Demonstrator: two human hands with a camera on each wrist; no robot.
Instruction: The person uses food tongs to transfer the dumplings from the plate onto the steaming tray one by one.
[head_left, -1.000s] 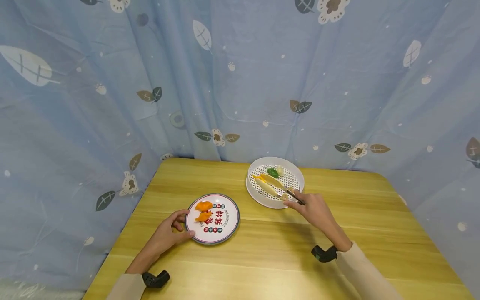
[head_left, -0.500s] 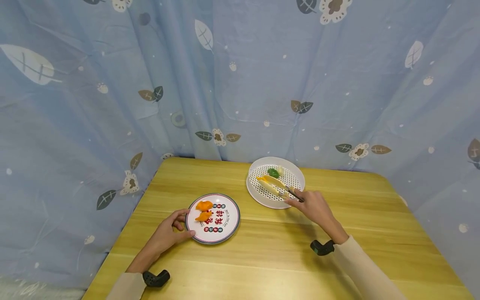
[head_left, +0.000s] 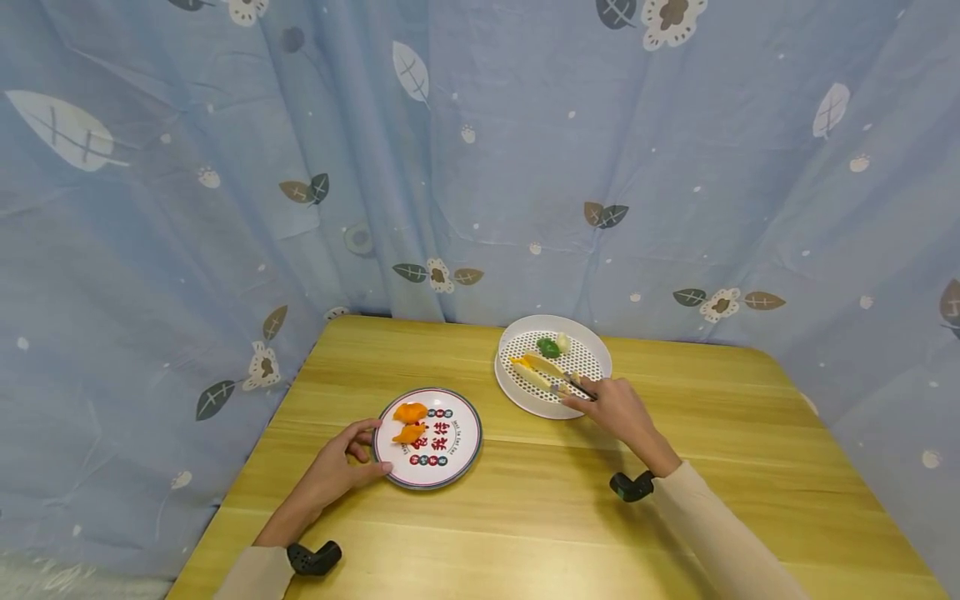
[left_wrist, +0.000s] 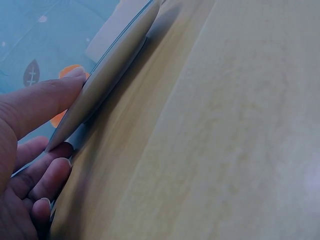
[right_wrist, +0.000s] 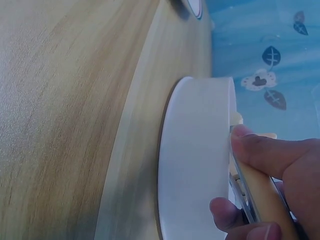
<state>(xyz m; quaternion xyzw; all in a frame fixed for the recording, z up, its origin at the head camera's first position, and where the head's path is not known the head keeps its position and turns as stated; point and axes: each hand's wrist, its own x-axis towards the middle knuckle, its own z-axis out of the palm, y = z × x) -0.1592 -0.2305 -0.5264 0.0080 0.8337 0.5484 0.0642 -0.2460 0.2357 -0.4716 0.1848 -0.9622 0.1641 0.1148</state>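
In the head view, my left hand [head_left: 333, 475] holds the near-left rim of a round white plate [head_left: 465, 442] with a dark edge and red print. The left wrist view has the thumb over that rim and the fingers at its underside. Two orange pieces [head_left: 409, 412] lie on the plate's left part. My right hand [head_left: 618, 410] grips tongs [head_left: 546, 365] with pale yellow tips, which reach into a round white perforated basket [head_left: 513, 398]. A small yellow-orange piece [head_left: 520, 362] shows at the tips. Behind them in the basket are a green piece [head_left: 548, 347] and a whitish piece [head_left: 563, 342].
Everything stands on a wood-grain table [head_left: 525, 517]. A blue patterned curtain [head_left: 495, 167] hangs behind its back edge and along both sides. The basket's side wall [right_wrist: 195, 155] rises from the table under the right hand. A black wrist device [head_left: 315, 558] sits on each arm.
My right hand has moved a little left, and the tongs' tips sit slightly lower in the basket. The left hand and the plate have stayed in place.
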